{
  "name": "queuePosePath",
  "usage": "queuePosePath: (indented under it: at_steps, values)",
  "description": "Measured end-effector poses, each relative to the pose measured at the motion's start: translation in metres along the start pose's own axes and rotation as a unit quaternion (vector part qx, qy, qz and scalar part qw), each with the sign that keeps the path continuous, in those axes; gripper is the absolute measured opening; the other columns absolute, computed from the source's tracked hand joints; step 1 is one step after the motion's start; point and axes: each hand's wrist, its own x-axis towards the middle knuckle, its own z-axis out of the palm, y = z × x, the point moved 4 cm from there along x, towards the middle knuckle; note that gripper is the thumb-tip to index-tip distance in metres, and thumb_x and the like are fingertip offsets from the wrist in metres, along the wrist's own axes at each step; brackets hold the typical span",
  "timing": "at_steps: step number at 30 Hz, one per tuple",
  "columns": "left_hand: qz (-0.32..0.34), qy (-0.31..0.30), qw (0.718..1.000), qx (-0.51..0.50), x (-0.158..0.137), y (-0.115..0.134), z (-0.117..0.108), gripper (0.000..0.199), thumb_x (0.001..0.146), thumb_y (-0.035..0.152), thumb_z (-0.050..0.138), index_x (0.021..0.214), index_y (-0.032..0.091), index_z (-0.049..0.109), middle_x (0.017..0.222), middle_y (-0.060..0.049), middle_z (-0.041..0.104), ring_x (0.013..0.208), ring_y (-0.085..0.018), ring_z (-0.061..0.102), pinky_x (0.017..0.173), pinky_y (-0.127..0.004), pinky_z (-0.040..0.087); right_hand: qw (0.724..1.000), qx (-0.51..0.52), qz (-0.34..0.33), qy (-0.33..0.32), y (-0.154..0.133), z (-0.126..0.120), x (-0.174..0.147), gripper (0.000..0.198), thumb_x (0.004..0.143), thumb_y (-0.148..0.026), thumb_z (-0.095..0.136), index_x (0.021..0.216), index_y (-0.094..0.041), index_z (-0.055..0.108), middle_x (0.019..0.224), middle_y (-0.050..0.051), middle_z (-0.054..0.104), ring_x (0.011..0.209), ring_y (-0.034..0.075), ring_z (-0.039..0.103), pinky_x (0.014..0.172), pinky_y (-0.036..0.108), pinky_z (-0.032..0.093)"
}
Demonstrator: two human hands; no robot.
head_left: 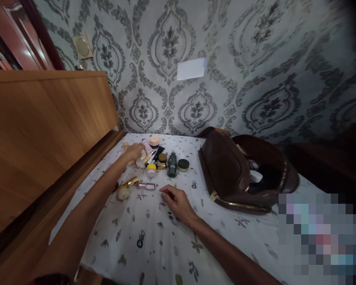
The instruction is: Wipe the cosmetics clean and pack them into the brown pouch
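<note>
My left hand [134, 152] reaches over the left side of a group of cosmetics on a patterned white sheet. Its fingers are bent down among small containers and partly hidden, so what they hold, if anything, is unclear. Beside it lie a pink tube [147, 147], a peach-lidded jar [154, 141] and a yellow-lidded jar [151, 170]. My right hand [178, 202] rests on the sheet, fingers curled together with nothing visible in them. A pink lip gloss tube [146, 186] lies just left of its fingertips. Nearby are a gold tube [130, 182] and a small beige round container [123, 193].
A dark green bottle [172, 164] and a round dark green tin [183, 165] stand at the group's right. Further right sits an unzipped brown bag [225, 166] with something white inside. A wooden panel [53, 118] borders the left; a patterned wall [169, 95] stands behind.
</note>
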Motion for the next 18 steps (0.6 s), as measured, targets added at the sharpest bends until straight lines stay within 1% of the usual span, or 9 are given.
queuePosePath:
  at_steps: [3,4,6,8,10,13,15,18]
  values:
    - [-0.014,-0.067,0.997,0.037,0.003,-0.012,-0.006,0.032,0.094,0.037,0.060,0.117,0.016,0.062,0.119,-0.009,0.064,0.103,-0.021,0.064,0.089,-0.043,0.055,1.000,0.003,0.001,-0.001,-0.001,0.000,0.000,0.019,0.083,-0.025,0.052,0.088,-0.018,0.069,0.067,0.000,0.062,0.061,0.014,0.053,0.060,0.025,0.041]
    - [-0.022,-0.074,0.996,0.046,0.005,-0.016,-0.009,0.030,0.095,0.036,0.059,0.117,0.017,0.063,0.119,-0.009,0.064,0.105,-0.022,0.063,0.091,-0.042,0.054,1.000,0.002,0.002,-0.001,-0.002,0.000,0.000,0.019,0.083,-0.024,0.052,0.088,-0.018,0.069,0.067,-0.001,0.062,0.061,0.014,0.053,0.060,0.025,0.041]
    - [-0.044,-0.067,0.995,0.062,0.008,-0.022,-0.014,0.028,0.097,0.032,0.053,0.120,0.020,0.063,0.123,-0.009,0.065,0.114,-0.024,0.061,0.095,-0.039,0.051,1.000,0.001,0.002,-0.001,-0.002,-0.001,-0.001,0.018,0.083,-0.023,0.052,0.087,-0.018,0.069,0.066,-0.001,0.062,0.061,0.014,0.054,0.060,0.025,0.040]
    - [-0.068,-0.052,0.994,0.074,0.013,-0.023,-0.014,0.036,0.097,0.028,0.043,0.129,0.024,0.059,0.130,-0.010,0.064,0.121,-0.025,0.058,0.096,-0.036,0.049,1.000,0.006,0.002,-0.004,-0.002,0.000,-0.001,0.018,0.083,-0.023,0.052,0.087,-0.018,0.069,0.068,-0.001,0.063,0.062,0.014,0.054,0.060,0.024,0.041]
    - [-0.082,-0.054,0.992,0.080,0.019,-0.021,-0.009,0.043,0.096,0.031,0.039,0.136,0.023,0.054,0.133,-0.012,0.063,0.122,-0.027,0.059,0.094,-0.035,0.048,1.000,0.010,0.001,-0.010,-0.002,0.000,-0.001,0.018,0.084,-0.022,0.052,0.088,-0.018,0.068,0.070,0.000,0.064,0.063,0.014,0.055,0.060,0.024,0.041]
    - [-0.083,-0.090,0.989,0.087,0.031,-0.014,0.004,0.048,0.092,0.042,0.045,0.132,0.020,0.058,0.130,-0.015,0.065,0.116,-0.029,0.062,0.091,-0.036,0.049,1.000,0.010,0.002,-0.012,-0.001,0.000,-0.001,0.018,0.084,-0.023,0.052,0.089,-0.017,0.068,0.071,0.000,0.064,0.064,0.014,0.056,0.060,0.024,0.042]
    - [-0.076,-0.118,0.986,0.093,0.038,-0.011,0.009,0.050,0.087,0.046,0.051,0.128,0.020,0.062,0.128,-0.014,0.066,0.112,-0.029,0.064,0.089,-0.034,0.050,1.000,0.010,0.006,-0.014,-0.001,0.000,-0.001,0.019,0.084,-0.023,0.051,0.090,-0.017,0.068,0.071,0.000,0.064,0.063,0.014,0.055,0.060,0.023,0.042]
    - [-0.052,-0.161,0.981,0.096,0.041,-0.009,0.007,0.051,0.079,0.047,0.060,0.124,0.024,0.065,0.124,-0.008,0.069,0.105,-0.025,0.066,0.082,-0.027,0.050,1.000,0.007,0.003,-0.015,-0.002,-0.001,-0.001,0.018,0.084,-0.023,0.052,0.090,-0.017,0.068,0.070,0.000,0.063,0.062,0.013,0.054,0.060,0.023,0.041]
